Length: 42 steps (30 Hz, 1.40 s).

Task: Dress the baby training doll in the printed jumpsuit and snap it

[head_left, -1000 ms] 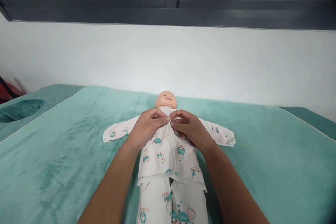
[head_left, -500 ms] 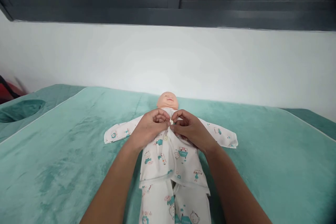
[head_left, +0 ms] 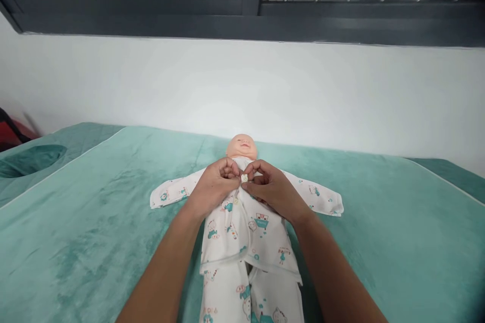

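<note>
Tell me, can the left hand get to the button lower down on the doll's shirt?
Probably yes. The left hand pinches the shirt at the top button, and the lower button lies bare right beside it, nothing covering it.

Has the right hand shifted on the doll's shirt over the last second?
Yes, slightly. The right hand has crept up the shirt toward the doll's head, and now pinches the top button with the left hand.

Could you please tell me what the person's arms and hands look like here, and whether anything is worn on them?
Both forearms are bare up to the bottom edge of the picture: no sleeves, gloves, watch or bracelet show. The left hand and the right hand carry no visible rings, and no markings show on either. The fingernails look short and unpainted.
</note>
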Each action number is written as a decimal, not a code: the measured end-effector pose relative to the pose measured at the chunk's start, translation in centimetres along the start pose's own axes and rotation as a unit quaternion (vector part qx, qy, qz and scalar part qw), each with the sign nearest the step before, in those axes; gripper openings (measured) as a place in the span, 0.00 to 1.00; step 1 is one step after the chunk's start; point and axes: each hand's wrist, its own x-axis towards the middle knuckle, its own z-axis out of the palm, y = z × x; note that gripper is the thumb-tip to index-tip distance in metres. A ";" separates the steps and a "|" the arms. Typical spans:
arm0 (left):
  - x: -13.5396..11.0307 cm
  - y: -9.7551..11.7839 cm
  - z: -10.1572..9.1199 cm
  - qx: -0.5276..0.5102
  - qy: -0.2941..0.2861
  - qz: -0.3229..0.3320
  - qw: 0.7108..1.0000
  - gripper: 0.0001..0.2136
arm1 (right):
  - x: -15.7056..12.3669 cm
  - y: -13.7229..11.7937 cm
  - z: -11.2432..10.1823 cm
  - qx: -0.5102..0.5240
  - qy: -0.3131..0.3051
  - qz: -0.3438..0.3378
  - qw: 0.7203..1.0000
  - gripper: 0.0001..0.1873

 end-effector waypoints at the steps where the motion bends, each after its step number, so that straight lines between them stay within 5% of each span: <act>1: 0.0 0.1 0.0 0.001 0.000 -0.001 1.000 0.05 | 0.0 0.0 0.0 -0.002 0.000 0.001 1.000 0.11; 15: -0.1 0.4 -0.5 -0.075 -0.028 -0.018 0.997 0.06 | 0.1 -0.3 -0.2 0.036 -0.019 0.000 0.999 0.15; 20: -0.7 1.3 -1.7 -0.003 -0.042 -0.027 0.999 0.07 | -1.4 -2.3 -1.1 -0.099 -0.046 0.035 0.993 0.14; 24: -1.6 2.1 -3.0 0.078 -0.177 -0.055 0.980 0.08 | -3.6 -4.3 -0.6 -0.282 -0.102 0.041 0.953 0.10; 27: -2.0 2.5 -3.5 0.122 -0.274 -0.084 0.950 0.09 | -4.2 -4.9 1.3 -0.405 -0.053 0.037 0.912 0.06; 32: -1.9 2.5 -3.3 0.129 -0.274 -0.063 0.951 0.09 | -3.7 -4.8 4.3 -0.505 0.010 0.072 0.860 0.04; 36: -1.9 2.4 -3.1 0.152 -0.252 -0.043 0.955 0.12 | -3.9 -4.6 3.8 -0.463 -0.001 0.038 0.885 0.05; 42: -2.2 2.6 -3.0 0.084 -0.245 -0.020 0.966 0.12 | -4.3 -4.8 -0.2 -0.277 -0.085 0.084 0.953 0.14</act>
